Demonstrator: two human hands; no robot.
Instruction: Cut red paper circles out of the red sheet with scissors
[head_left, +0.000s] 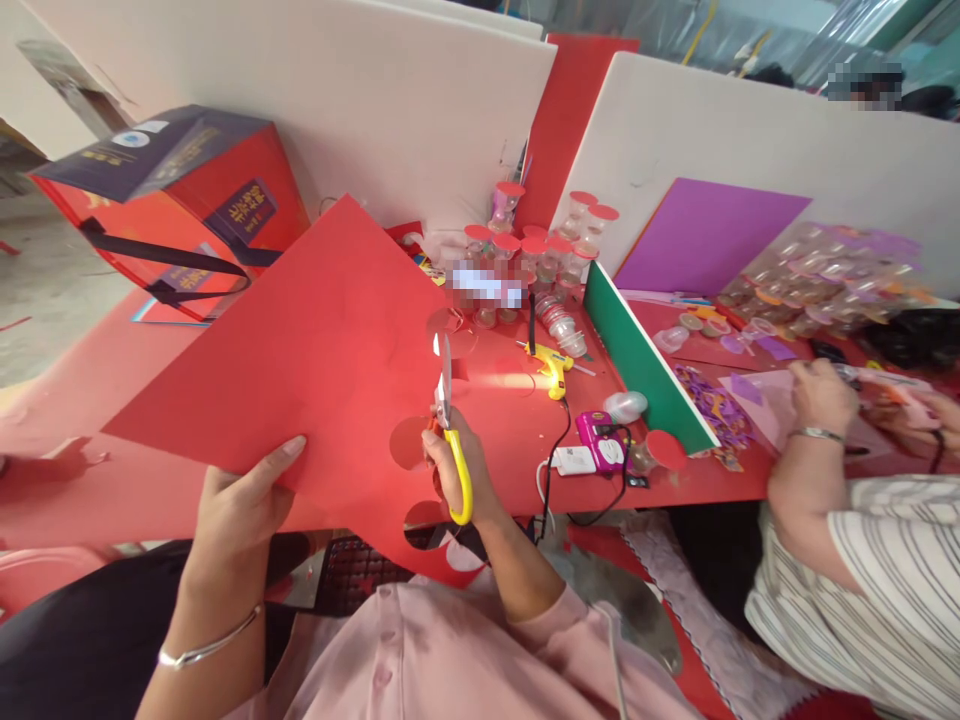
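I see the left hand [244, 505] pinching the red sheet [300, 340], thumb on top, over the table's [517, 425] near edge, presumably to steady it; the right hand [466, 468] grips the scissors [463, 490], blades toward the far edge, likely for safety.

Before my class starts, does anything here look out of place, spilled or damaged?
Yes: red scraps lie on the floor at far left, looking like dropped offcuts. The red sheet is missing round pieces, probably cut deliberately.
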